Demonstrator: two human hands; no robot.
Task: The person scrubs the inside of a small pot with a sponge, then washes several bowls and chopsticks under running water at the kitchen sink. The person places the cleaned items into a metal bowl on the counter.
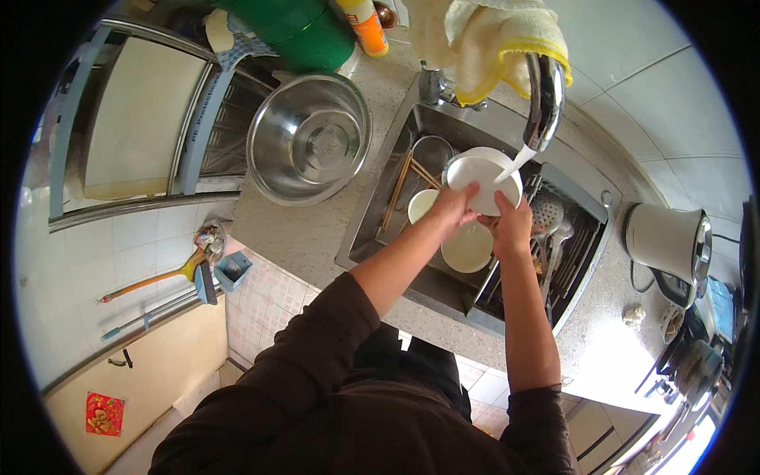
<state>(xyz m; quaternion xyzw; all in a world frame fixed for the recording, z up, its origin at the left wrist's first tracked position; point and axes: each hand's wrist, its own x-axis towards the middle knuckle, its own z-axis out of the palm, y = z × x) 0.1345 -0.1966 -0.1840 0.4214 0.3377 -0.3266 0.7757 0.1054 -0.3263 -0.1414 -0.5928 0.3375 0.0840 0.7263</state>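
Both my hands hold a white bowl (469, 169) tilted over the sink (409, 282). Water from the chrome faucet (543, 113) runs onto its white surface. My left hand (456, 211) grips the bowl's near left edge, thumb on top. On the near right edge is my right hand (513, 224), thumb also on top. Beneath them in the sink are a small white bowl (420, 205) and a larger pale bowl (466, 248), partly covered by my hands and forearm. Wooden chopsticks (396, 191) lie left of the bowls, near a round clear-looking dish (432, 153).
A rack at the sink's right holds a skimmer (546, 215) and other utensils. Left on the counter stands a stainless steel basin (320, 142), with a green bucket (297, 35) behind. A towel (475, 41) drapes over the faucet; an electric kettle (665, 240) stands right.
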